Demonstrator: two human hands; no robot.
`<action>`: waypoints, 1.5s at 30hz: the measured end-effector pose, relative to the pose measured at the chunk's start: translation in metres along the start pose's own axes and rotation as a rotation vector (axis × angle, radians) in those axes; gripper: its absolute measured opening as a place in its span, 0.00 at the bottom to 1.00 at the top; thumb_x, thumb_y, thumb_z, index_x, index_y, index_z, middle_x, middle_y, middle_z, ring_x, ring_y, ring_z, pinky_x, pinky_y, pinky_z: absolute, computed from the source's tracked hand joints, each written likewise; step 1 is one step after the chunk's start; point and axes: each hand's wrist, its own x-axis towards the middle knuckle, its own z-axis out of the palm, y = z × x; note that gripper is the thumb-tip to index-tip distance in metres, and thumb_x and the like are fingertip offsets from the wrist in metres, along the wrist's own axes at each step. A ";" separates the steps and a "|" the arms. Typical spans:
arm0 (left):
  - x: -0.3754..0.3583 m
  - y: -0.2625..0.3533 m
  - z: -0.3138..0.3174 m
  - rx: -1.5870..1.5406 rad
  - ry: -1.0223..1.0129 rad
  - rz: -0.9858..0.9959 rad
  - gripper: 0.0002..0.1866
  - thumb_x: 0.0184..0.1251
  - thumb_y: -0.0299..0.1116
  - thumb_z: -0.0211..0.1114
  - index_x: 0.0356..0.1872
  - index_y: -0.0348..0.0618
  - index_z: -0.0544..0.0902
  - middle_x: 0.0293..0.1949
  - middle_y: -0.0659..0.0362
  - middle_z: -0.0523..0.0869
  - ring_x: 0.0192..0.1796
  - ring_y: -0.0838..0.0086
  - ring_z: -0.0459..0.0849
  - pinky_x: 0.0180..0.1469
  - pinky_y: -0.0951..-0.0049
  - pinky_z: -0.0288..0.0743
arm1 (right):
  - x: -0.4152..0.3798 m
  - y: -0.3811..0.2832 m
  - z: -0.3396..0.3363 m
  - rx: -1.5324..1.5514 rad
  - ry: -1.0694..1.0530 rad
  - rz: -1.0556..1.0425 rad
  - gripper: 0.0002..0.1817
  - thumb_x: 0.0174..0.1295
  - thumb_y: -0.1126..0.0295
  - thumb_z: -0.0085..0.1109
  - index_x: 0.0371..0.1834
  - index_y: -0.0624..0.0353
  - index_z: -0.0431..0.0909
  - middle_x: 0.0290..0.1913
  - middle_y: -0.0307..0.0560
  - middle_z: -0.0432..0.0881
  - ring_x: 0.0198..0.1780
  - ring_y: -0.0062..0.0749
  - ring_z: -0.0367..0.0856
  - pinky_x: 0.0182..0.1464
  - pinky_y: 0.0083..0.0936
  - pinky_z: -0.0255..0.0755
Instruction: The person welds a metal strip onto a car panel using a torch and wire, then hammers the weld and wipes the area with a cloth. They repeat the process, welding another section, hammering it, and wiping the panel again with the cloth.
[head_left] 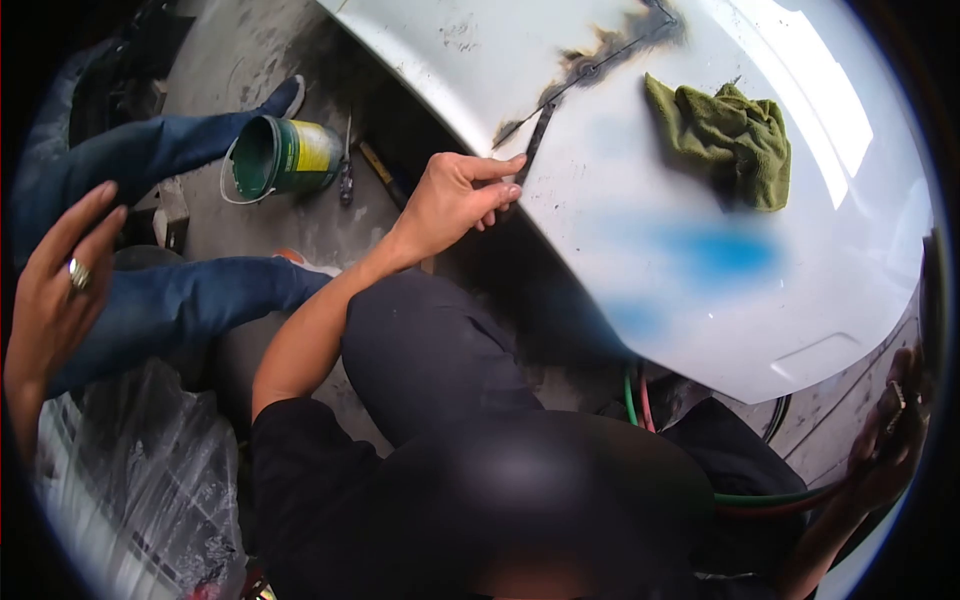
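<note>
My left hand (452, 205) pinches a narrow, dark flat strip (537, 142) between thumb and forefinger at the edge of a white car hood (590, 185). The strip's far end reaches a scorched, cracked seam (590, 72) running across the hood. Far to the right, my right hand (888, 440) is in shadow at the frame's edge, with its fingers curled round something brassy that I cannot make out. Green and red hoses (770, 502) run up to that hand. A crumpled green cloth (735, 140) lies on the hood, beyond a blue paint patch (725, 250).
At left are another person's jeans-clad legs (190, 310) and that person's raised hand (65, 270), wearing a ring. A green bucket (305, 155) lies tipped over on the floor near a screwdriver-like tool (346, 180). Clear plastic sheeting (145, 470) is at lower left.
</note>
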 end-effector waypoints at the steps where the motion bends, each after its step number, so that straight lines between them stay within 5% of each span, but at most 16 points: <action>1: 0.000 0.001 0.001 -0.035 -0.034 -0.021 0.20 0.69 0.26 0.71 0.61 0.38 0.88 0.29 0.62 0.90 0.25 0.86 0.81 0.27 0.82 0.76 | -0.006 0.004 0.002 0.228 0.054 0.138 0.20 0.80 0.75 0.51 0.72 0.62 0.73 0.81 0.64 0.65 0.78 0.55 0.71 0.81 0.53 0.62; 3: 0.001 0.004 0.001 -0.045 -0.068 -0.053 0.20 0.68 0.26 0.72 0.61 0.40 0.88 0.28 0.62 0.90 0.26 0.86 0.81 0.29 0.82 0.76 | -0.010 0.007 0.010 0.458 0.110 0.278 0.20 0.80 0.76 0.51 0.73 0.64 0.72 0.81 0.66 0.65 0.78 0.57 0.70 0.81 0.54 0.61; 6: -0.001 0.011 0.005 0.027 -0.009 0.006 0.18 0.69 0.25 0.72 0.59 0.41 0.90 0.28 0.63 0.90 0.27 0.85 0.83 0.31 0.82 0.76 | -0.005 0.011 0.020 0.736 0.217 0.069 0.21 0.82 0.75 0.46 0.74 0.70 0.69 0.80 0.71 0.64 0.78 0.63 0.69 0.81 0.55 0.62; 10: 0.000 0.006 -0.009 0.109 -0.030 0.114 0.20 0.71 0.30 0.70 0.63 0.42 0.86 0.32 0.61 0.88 0.33 0.80 0.82 0.38 0.80 0.73 | -0.004 0.003 0.018 0.871 0.283 0.316 0.24 0.82 0.68 0.44 0.75 0.72 0.67 0.78 0.73 0.66 0.59 0.47 0.76 0.58 0.35 0.66; 16: -0.006 0.067 -0.072 -0.899 -0.317 -0.618 0.26 0.82 0.38 0.50 0.72 0.30 0.67 0.64 0.47 0.75 0.68 0.63 0.70 0.72 0.63 0.61 | 0.052 -0.042 0.010 1.241 0.696 0.928 0.31 0.83 0.58 0.41 0.77 0.74 0.63 0.75 0.77 0.69 0.30 0.24 0.86 0.23 0.07 0.72; 18: 0.004 0.075 -0.065 -0.995 -0.484 -0.676 0.29 0.86 0.40 0.43 0.76 0.25 0.61 0.75 0.42 0.71 0.79 0.57 0.66 0.83 0.57 0.57 | 0.038 -0.011 0.011 1.416 0.465 0.632 0.31 0.84 0.57 0.38 0.76 0.75 0.63 0.76 0.76 0.67 0.33 0.29 0.88 0.31 0.09 0.78; 19: 0.011 0.082 -0.064 -1.020 -0.667 -0.669 0.29 0.85 0.41 0.45 0.74 0.25 0.63 0.74 0.40 0.72 0.79 0.50 0.67 0.83 0.50 0.55 | 0.044 -0.007 0.012 1.645 0.259 0.383 0.33 0.84 0.56 0.35 0.77 0.76 0.60 0.76 0.76 0.68 0.43 0.36 0.90 0.40 0.13 0.82; 21: 0.016 0.084 -0.057 -1.000 -0.650 -0.702 0.30 0.85 0.41 0.45 0.74 0.25 0.64 0.74 0.39 0.72 0.79 0.47 0.67 0.83 0.49 0.55 | 0.046 -0.008 0.016 1.841 0.035 0.117 0.34 0.84 0.54 0.33 0.78 0.76 0.58 0.76 0.76 0.68 0.53 0.44 0.92 0.50 0.18 0.86; 22: 0.017 0.082 -0.053 -0.982 -0.630 -0.740 0.30 0.84 0.42 0.45 0.74 0.25 0.64 0.74 0.38 0.71 0.78 0.43 0.66 0.83 0.47 0.54 | 0.043 -0.015 0.019 1.541 0.355 0.517 0.33 0.85 0.56 0.33 0.79 0.75 0.57 0.75 0.76 0.69 0.57 0.47 0.90 0.53 0.24 0.87; 25: 0.020 0.077 -0.051 -0.796 -0.676 -0.655 0.28 0.82 0.38 0.48 0.72 0.25 0.66 0.72 0.34 0.73 0.73 0.40 0.72 0.78 0.46 0.63 | 0.018 0.006 0.041 0.221 0.342 0.266 0.28 0.85 0.63 0.38 0.78 0.72 0.59 0.73 0.79 0.70 0.54 0.49 0.92 0.45 0.28 0.90; 29: 0.013 0.018 -0.064 -0.776 -0.634 -0.480 0.27 0.81 0.38 0.52 0.69 0.25 0.70 0.66 0.35 0.80 0.63 0.45 0.84 0.59 0.50 0.83 | 0.008 0.019 0.018 0.331 0.256 0.336 0.27 0.84 0.63 0.40 0.77 0.72 0.62 0.69 0.79 0.75 0.53 0.48 0.91 0.43 0.30 0.89; 35: 0.027 -0.037 -0.090 -1.736 -0.693 -1.057 0.16 0.84 0.28 0.41 0.63 0.32 0.69 0.82 0.42 0.61 0.82 0.49 0.61 0.85 0.56 0.50 | 0.035 -0.035 0.024 0.480 0.313 0.446 0.28 0.84 0.63 0.42 0.78 0.71 0.60 0.71 0.77 0.72 0.54 0.48 0.89 0.44 0.32 0.87; 36: 0.024 -0.046 -0.089 -1.745 -0.701 -1.073 0.16 0.84 0.28 0.41 0.63 0.32 0.69 0.82 0.42 0.61 0.82 0.49 0.61 0.85 0.56 0.50 | 0.034 -0.038 0.023 0.489 0.304 0.460 0.28 0.84 0.63 0.42 0.78 0.70 0.59 0.71 0.77 0.72 0.55 0.48 0.88 0.44 0.32 0.87; 39: 0.004 -0.003 -0.082 -1.366 -0.788 -0.671 0.18 0.86 0.30 0.41 0.67 0.32 0.67 0.82 0.41 0.59 0.85 0.50 0.58 0.85 0.55 0.52 | 0.028 -0.040 0.026 0.534 0.292 0.486 0.29 0.83 0.62 0.42 0.79 0.69 0.58 0.72 0.75 0.70 0.55 0.48 0.87 0.45 0.33 0.86; 44: -0.003 0.016 -0.080 -0.967 -0.746 -0.544 0.20 0.87 0.33 0.41 0.71 0.34 0.65 0.84 0.41 0.56 0.84 0.50 0.59 0.86 0.55 0.54 | 0.021 -0.037 0.026 0.607 0.251 0.503 0.30 0.82 0.62 0.43 0.80 0.68 0.56 0.74 0.74 0.68 0.57 0.48 0.85 0.46 0.34 0.85; 45: 0.005 -0.009 -0.077 -0.991 -0.757 -0.494 0.22 0.81 0.29 0.52 0.70 0.33 0.67 0.78 0.44 0.65 0.76 0.55 0.69 0.78 0.60 0.65 | 0.020 -0.036 0.025 0.622 0.248 0.502 0.30 0.82 0.62 0.43 0.81 0.68 0.56 0.75 0.73 0.68 0.57 0.48 0.84 0.46 0.34 0.84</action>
